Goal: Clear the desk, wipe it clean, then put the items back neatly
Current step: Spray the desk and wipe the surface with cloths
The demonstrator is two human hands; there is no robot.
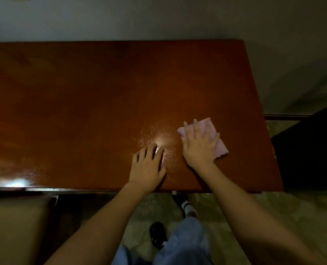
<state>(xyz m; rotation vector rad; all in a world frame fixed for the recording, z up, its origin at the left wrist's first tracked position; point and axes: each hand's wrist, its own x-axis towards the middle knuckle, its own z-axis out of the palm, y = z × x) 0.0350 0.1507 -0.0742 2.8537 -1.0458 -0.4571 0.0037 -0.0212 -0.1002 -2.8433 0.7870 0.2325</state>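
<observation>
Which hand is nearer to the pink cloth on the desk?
Right. The right hand presses flat on the pink cloth; the left hand rests on the bare desk beside it, apart from the cloth.

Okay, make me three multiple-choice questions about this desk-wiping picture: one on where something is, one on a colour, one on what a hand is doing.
1. Where on the desk does the cloth lie?
A. far left corner
B. near the right end
C. hanging off the front edge

2. What colour is the cloth?
A. pale pink
B. dark green
C. yellow

3. What is the left hand doing?
A. gripping a bottle
B. lifting the cloth
C. resting flat on the desk

Answers:
1 B, it sits close to the desk's right edge.
2 A, it shows light pink against the reddish-brown wood.
3 C, its fingers spread on bare wood, while the right hand presses the cloth.
</observation>
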